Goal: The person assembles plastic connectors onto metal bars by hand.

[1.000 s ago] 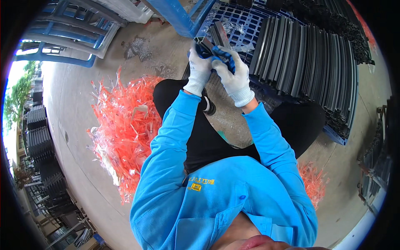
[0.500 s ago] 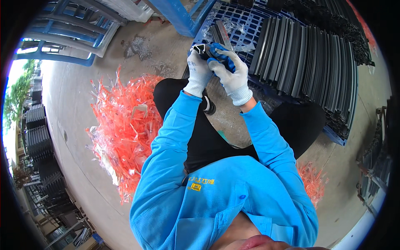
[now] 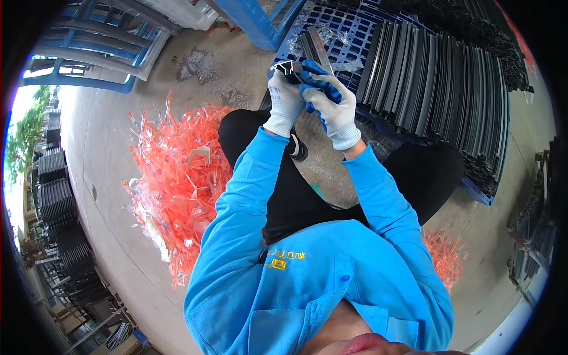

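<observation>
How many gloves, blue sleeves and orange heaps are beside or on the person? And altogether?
Gloves: 2, left hand and right hand
Blue sleeves: 2, left sleeve and right sleeve
Orange heaps: 2, big heap and small heap
Total: 6

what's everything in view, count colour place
held profile: one, black, bright end, upper centre
pallet: at least one, blue, under stacks
profile stacks: at least two, black, right
loose profiles: two, dark, pallet corner
film heaps: two, orange, left and lower right
racks: several, blue, grey, upper left
stacked items: several, black, left edge
floor: one, grey, throughout
shirt: one, blue, bottom centre
trousers: one pair, black, centre
left hand: one, white and blue, gripping profile
right hand: one, white and blue, beside left
</observation>
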{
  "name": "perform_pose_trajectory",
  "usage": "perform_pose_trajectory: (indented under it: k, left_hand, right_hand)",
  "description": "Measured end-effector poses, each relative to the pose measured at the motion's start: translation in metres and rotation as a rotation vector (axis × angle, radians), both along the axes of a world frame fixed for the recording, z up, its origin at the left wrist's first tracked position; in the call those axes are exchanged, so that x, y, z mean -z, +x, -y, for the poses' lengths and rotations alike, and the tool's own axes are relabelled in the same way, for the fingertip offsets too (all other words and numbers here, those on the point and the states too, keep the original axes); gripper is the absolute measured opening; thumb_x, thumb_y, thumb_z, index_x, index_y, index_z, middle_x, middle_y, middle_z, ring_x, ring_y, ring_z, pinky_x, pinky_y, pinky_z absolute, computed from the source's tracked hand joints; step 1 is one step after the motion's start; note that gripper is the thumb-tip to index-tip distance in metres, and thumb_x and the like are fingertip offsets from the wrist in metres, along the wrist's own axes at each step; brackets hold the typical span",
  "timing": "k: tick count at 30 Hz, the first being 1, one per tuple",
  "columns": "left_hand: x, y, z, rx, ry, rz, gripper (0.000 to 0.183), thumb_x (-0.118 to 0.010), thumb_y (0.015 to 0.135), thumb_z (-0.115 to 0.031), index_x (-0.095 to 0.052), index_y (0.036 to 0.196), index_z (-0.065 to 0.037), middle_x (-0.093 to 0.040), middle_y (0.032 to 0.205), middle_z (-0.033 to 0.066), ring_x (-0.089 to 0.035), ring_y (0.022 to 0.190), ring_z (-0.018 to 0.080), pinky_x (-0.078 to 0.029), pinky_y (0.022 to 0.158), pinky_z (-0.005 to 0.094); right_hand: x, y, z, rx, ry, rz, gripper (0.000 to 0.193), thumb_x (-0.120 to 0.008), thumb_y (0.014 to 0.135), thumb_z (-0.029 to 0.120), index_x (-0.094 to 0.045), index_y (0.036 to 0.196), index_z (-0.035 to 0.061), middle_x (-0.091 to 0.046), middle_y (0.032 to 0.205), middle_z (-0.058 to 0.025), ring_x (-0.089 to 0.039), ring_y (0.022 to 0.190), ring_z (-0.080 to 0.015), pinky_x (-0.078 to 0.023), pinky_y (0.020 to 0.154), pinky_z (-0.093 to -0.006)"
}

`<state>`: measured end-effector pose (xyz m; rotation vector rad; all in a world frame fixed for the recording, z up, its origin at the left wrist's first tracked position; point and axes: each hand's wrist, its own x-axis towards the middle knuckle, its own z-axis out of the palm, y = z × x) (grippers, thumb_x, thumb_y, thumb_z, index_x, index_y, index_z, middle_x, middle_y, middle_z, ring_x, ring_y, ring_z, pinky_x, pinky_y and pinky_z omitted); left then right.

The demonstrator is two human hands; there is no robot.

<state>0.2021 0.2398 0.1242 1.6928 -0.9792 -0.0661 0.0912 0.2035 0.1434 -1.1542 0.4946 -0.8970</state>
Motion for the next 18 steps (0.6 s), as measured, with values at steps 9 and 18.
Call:
perform_pose_trajectory:
  k: [9,18]
  left_hand:
    - [0.001,-0.001,-0.001,0.024,-0.001,-0.02,0.025,-0.062,0.069,0.003,-0.055,0.092,-0.003,-0.063,0.08,0.0086,-0.058,0.068,0.0144,-0.048,0.063,0.0256]
    - [0.015,0.005,0.005,-0.025,-0.13,-0.052,0.019,-0.066,0.068,-0.001,-0.053,0.083,-0.001,-0.061,0.071,0.0079,-0.058,0.063,0.0156,-0.048,0.058,0.0256]
  right_hand:
    - [-0.01,-0.002,0.0,0.0,0.09,-0.065,0.022,-0.069,0.07,0.005,-0.064,0.09,-0.0014,-0.064,0.089,-0.0082,-0.058,0.075,-0.0155,-0.05,0.066,-0.0249]
    - [-0.004,0.015,-0.004,0.301,-0.371,-0.092,0.021,-0.067,0.071,0.006,-0.065,0.09,-0.0011,-0.064,0.091,-0.0096,-0.058,0.074,-0.0149,-0.048,0.065,-0.0233]
